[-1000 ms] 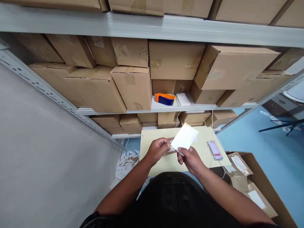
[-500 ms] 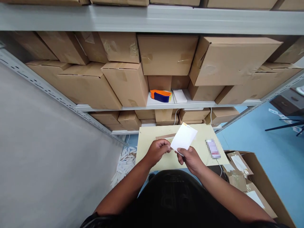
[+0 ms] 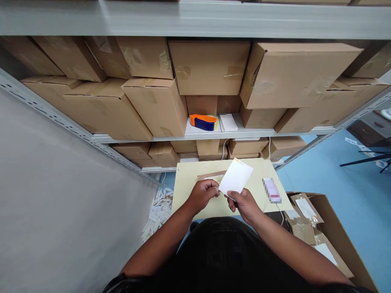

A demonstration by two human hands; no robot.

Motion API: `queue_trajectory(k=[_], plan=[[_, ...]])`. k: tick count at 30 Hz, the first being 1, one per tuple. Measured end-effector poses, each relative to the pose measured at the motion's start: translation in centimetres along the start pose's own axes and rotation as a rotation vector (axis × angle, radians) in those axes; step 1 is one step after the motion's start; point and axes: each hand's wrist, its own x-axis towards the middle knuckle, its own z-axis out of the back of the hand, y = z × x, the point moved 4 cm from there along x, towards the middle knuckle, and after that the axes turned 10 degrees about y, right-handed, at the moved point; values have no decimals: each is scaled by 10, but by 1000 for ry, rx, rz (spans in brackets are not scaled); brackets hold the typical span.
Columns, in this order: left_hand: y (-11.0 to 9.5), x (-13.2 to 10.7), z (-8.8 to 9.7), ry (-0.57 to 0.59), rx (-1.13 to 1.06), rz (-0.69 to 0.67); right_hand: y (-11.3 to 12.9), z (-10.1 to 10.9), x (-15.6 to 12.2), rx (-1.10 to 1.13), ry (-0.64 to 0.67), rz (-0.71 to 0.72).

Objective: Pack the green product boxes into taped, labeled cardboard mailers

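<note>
A white label (image 3: 236, 176) with a small orange mark at its top edge is held up, tilted, over the pale yellow table (image 3: 188, 207). My right hand (image 3: 241, 203) is closed on its lower edge, thumb on top. At the lower left corner, the fingers of my left hand (image 3: 203, 195) are pinched together; they seem to grip the edge, though the fingertips are small in view. Behind my left hand a flat cardboard box (image 3: 201, 177) with a pale patch lies on the table, partly hidden by the hand and label.
A pixelated phone-like item (image 3: 271, 190) lies on the table's right side. A shelf rack holds cardboard boxes (image 3: 210, 67), an orange and blue strap-like item (image 3: 203, 122) and a white paper stack (image 3: 228, 122). A large carton (image 3: 342, 236) with labelled parcels stands right; white scraps (image 3: 159, 207) litter the floor left.
The camera view has shifted slightly, so the shelf and table appear a little further left. Both hands and the label keep almost the same pose.
</note>
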Motion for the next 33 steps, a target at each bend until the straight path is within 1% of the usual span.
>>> queue_trajectory(k=[5,10,12,17,23,28,33], plan=[[-2,-1,-1,5,-7,6,0,-2,1,39,12,-17],[-5,-3,-1,22,-12,-5,-4,-5,1,110,36,-109],[-4,-4,-1,31,-27,-8,-5,-6,1,117,33,-118],[1,-5,3,10,-67,-10,-9,-6,2,117,26,-106],[4,-4,6,2,-55,4,-9,-7,3,90,16,-84],[6,-3,8,0,-49,4,-9,-6,3,48,-3,-38],[8,0,8,2,-45,9,-11,-5,4,27,4,-16]])
